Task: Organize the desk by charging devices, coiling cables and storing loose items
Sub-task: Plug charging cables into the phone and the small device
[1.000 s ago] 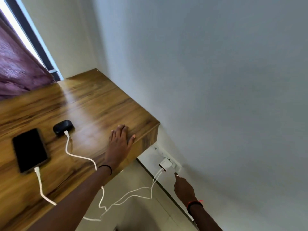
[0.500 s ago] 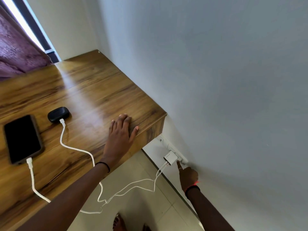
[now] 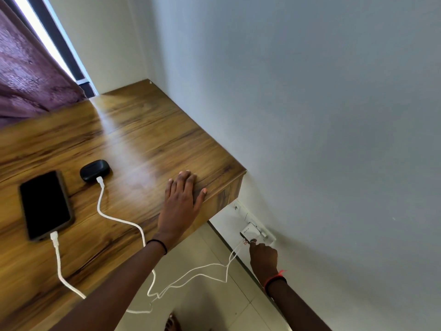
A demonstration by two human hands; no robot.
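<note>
Right hand point(image 3: 262, 255) now touching charger point(image 3: 249, 231), cable point(image 3: 98, 204) in earbud case point(image 3: 94, 170)

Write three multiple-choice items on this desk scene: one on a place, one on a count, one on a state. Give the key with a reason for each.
1. Where does the left hand rest?
A. on the curtain
B. on the wall
C. flat on the desk, near its corner

2. How many white cables leave the charger?
A. one
B. two
C. four

3. What state is the earbud case in?
A. closed, cable plugged in
B. open, empty
C. closed, unplugged

Key: C, the palm lies on the wood by the edge; B, one cable runs to the phone and one to the earbud case; A, its lid is down and a white plug sits in its side.
</note>
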